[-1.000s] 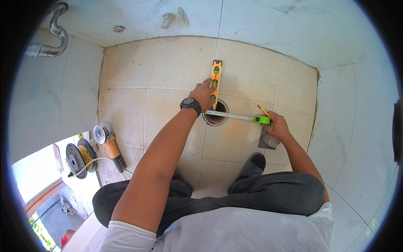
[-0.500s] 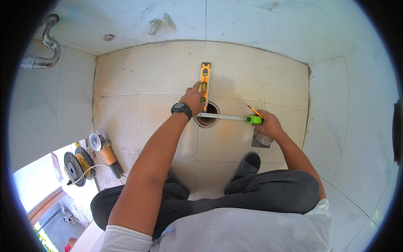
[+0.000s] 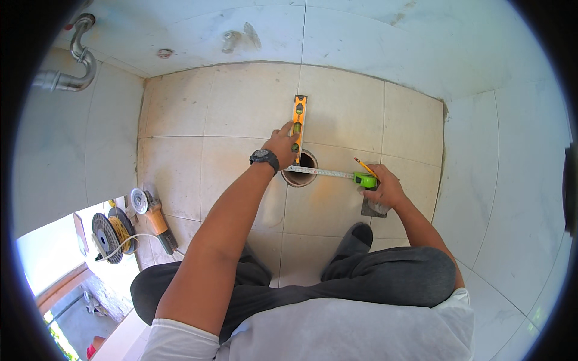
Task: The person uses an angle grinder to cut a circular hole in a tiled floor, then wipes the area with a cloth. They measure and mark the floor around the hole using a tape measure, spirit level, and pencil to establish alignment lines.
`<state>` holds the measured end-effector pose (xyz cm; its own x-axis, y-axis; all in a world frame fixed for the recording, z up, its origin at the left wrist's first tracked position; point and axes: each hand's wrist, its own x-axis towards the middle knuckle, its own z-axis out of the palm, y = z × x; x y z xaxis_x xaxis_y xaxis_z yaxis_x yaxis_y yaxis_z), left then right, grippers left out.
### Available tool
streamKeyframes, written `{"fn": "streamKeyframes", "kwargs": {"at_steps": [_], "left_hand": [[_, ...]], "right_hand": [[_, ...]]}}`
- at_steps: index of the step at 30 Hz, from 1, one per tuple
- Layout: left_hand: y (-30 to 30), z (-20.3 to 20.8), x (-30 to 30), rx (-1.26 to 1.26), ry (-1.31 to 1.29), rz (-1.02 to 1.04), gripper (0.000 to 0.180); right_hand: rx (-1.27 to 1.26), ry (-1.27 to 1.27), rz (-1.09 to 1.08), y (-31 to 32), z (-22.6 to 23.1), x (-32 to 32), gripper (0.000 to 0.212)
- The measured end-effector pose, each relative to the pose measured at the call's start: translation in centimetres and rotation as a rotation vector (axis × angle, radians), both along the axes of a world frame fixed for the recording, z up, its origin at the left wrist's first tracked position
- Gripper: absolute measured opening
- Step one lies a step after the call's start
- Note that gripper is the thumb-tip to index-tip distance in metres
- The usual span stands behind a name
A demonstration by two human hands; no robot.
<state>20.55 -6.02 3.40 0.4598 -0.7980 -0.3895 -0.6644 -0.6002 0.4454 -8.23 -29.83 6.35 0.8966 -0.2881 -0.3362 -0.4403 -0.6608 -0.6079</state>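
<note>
Beige tiles cover the floor (image 3: pixel 229 120) of a small corner closed in by pale wall tiles (image 3: pixel 391 42), with a grey pipe (image 3: pixel 72 66) bending down at the far left. The person crouches over a round drain hole (image 3: pixel 303 168) cut in the floor, dark trousers (image 3: pixel 373 280) and a white shirt filling the lower frame. By the open doorway at the left lie an angle grinder (image 3: pixel 155 216) and a cable reel (image 3: pixel 108 234). An orange level (image 3: pixel 298 123) lies flat on the tiles, running from the hole's far edge toward the back wall. The left hand (image 3: pixel 283 144), a black watch (image 3: pixel 264 157) on its wrist, presses down on the level's near end, fingers spread over it and not curled round. The right hand (image 3: pixel 380 188) has a closed grip on a green tape case (image 3: pixel 365 179) and a yellow pencil (image 3: pixel 363 165), with the tape blade (image 3: pixel 319 172) drawn out leftward across the hole to the level. A small grey tile offcut (image 3: pixel 373 209) lies under that hand. Against a second ago, both hands, level and tape sit the same way about the hole; only the head has shifted, so the measurement across the opening appears to be held steady for reading or marking.
</note>
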Motion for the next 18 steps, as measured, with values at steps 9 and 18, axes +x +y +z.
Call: {"fn": "streamKeyframes", "kwargs": {"at_steps": [9, 18], "left_hand": [[0.1, 0.1, 0.1, -0.004, -0.009, -0.006, 0.069], [0.1, 0.0, 0.0, -0.004, -0.010, -0.001, 0.068]], "right_hand": [[-0.037, 0.040, 0.108, -0.1, 0.8, 0.0, 0.076], [-0.068, -0.295, -0.141, -1.2, 1.5, 3.5, 0.029]]}}
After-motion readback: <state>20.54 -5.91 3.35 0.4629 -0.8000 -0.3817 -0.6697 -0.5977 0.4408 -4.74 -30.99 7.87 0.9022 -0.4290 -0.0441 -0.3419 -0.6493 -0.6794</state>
